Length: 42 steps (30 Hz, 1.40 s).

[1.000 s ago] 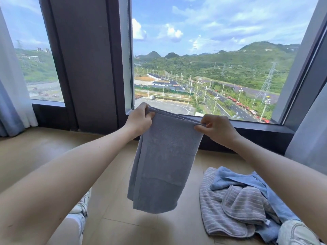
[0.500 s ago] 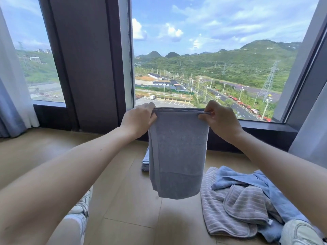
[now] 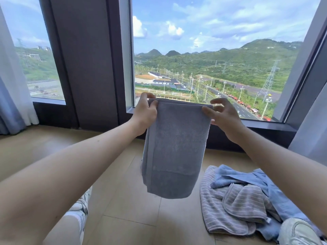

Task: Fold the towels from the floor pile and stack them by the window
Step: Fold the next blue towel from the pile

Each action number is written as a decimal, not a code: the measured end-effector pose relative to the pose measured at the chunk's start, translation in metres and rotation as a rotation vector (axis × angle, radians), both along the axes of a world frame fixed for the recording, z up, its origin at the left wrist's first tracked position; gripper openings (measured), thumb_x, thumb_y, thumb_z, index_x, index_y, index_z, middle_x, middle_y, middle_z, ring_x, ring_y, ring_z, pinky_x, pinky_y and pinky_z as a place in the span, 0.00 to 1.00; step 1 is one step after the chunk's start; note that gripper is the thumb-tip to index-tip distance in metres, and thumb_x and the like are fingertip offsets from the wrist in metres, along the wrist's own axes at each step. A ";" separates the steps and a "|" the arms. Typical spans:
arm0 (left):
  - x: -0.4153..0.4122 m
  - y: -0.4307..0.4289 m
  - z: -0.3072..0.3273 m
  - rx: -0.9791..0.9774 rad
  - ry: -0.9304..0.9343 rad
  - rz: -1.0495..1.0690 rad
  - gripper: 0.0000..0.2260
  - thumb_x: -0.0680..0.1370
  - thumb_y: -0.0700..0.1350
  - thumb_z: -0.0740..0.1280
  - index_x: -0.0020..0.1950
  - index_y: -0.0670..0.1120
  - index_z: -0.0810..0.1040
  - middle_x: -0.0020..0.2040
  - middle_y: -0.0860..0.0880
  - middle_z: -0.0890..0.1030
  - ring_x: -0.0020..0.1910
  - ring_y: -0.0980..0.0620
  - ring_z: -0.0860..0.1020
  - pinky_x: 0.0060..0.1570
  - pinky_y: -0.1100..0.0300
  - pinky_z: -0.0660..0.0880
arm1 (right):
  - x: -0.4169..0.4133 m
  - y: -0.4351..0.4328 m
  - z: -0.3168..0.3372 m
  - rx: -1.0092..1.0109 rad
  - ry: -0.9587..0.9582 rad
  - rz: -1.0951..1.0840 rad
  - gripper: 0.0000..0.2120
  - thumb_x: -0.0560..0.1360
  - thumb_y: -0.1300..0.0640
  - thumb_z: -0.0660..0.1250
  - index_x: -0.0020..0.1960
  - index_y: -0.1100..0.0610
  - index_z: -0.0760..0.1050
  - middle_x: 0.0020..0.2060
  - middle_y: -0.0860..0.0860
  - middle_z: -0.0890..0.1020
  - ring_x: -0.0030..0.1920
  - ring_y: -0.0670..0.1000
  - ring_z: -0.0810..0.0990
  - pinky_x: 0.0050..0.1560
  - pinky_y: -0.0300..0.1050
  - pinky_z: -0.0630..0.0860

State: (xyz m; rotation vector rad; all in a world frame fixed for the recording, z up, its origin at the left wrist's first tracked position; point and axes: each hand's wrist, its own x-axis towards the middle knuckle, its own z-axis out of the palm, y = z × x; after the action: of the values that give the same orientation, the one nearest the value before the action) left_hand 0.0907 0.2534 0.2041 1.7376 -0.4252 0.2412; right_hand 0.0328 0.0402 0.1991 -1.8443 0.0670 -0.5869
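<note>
Pale wooden plank flooring [image 3: 123, 218] fills the lower frame. Behind it, a broad dark grey wall pillar [image 3: 88, 59] at upper centre-left separates two panes. The large clear window [image 3: 221, 50] at upper right shows blue sky, clouds, green hills, a road and a pylon. The narrower window [image 3: 35, 64] sits at upper left. A sheer white-and-blue curtain [image 3: 12, 96] hangs at the left edge and a grey-blue curtain [image 3: 311, 131] at the right. Bright daylight comes in.

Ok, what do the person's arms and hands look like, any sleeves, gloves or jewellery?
The left arm and right arm are bare as far up as the view shows, with no sleeve or cuff. The left hand and right hand are ungloved. No watch, band or ring shows on the wrists or on the fingers in view, and no markings.
</note>
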 end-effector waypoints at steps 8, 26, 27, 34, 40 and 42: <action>0.010 -0.005 0.004 -0.284 0.048 0.009 0.09 0.82 0.38 0.52 0.47 0.51 0.66 0.44 0.50 0.71 0.40 0.55 0.69 0.40 0.64 0.68 | -0.007 -0.002 -0.018 -0.042 0.463 0.383 0.29 0.65 0.48 0.71 0.64 0.51 0.69 0.60 0.50 0.77 0.59 0.51 0.76 0.62 0.51 0.69; 0.023 0.016 0.005 -0.182 0.106 0.158 0.09 0.82 0.41 0.52 0.61 0.46 0.67 0.51 0.50 0.70 0.40 0.58 0.68 0.39 0.64 0.67 | -0.010 0.015 -0.024 -0.266 0.336 0.201 0.05 0.72 0.57 0.71 0.49 0.53 0.81 0.47 0.51 0.83 0.49 0.51 0.82 0.58 0.48 0.76; 0.025 0.020 0.002 -0.103 0.141 0.173 0.11 0.82 0.41 0.52 0.63 0.46 0.67 0.53 0.49 0.70 0.41 0.57 0.69 0.40 0.62 0.69 | -0.008 0.014 -0.023 -0.327 0.304 0.127 0.06 0.73 0.55 0.71 0.50 0.53 0.81 0.47 0.51 0.83 0.49 0.51 0.81 0.55 0.47 0.77; 0.011 0.016 -0.010 0.345 -0.201 0.114 0.29 0.69 0.64 0.61 0.67 0.53 0.66 0.58 0.56 0.71 0.59 0.56 0.67 0.58 0.57 0.58 | -0.001 0.018 -0.023 -0.677 0.157 -0.070 0.09 0.70 0.58 0.70 0.38 0.63 0.76 0.34 0.56 0.77 0.36 0.54 0.73 0.34 0.43 0.66; -0.014 -0.021 -0.026 1.137 -0.539 -0.134 0.30 0.69 0.68 0.64 0.65 0.53 0.69 0.60 0.56 0.75 0.63 0.54 0.66 0.57 0.54 0.54 | -0.005 0.034 -0.026 -0.779 0.137 -0.003 0.02 0.68 0.61 0.68 0.39 0.58 0.79 0.34 0.54 0.79 0.38 0.53 0.76 0.40 0.42 0.70; -0.016 -0.029 -0.033 1.195 -0.547 -0.130 0.21 0.73 0.60 0.65 0.60 0.51 0.73 0.53 0.54 0.77 0.56 0.51 0.72 0.53 0.54 0.59 | -0.005 0.038 -0.026 -0.793 0.158 0.025 0.06 0.68 0.60 0.68 0.33 0.54 0.74 0.32 0.50 0.76 0.36 0.50 0.73 0.37 0.41 0.68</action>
State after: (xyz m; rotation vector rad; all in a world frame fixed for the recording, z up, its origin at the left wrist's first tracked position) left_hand 0.0745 0.2243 0.1711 2.7849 -1.2561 0.4159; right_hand 0.0275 0.0778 0.1732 -2.6546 -0.0997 -0.4796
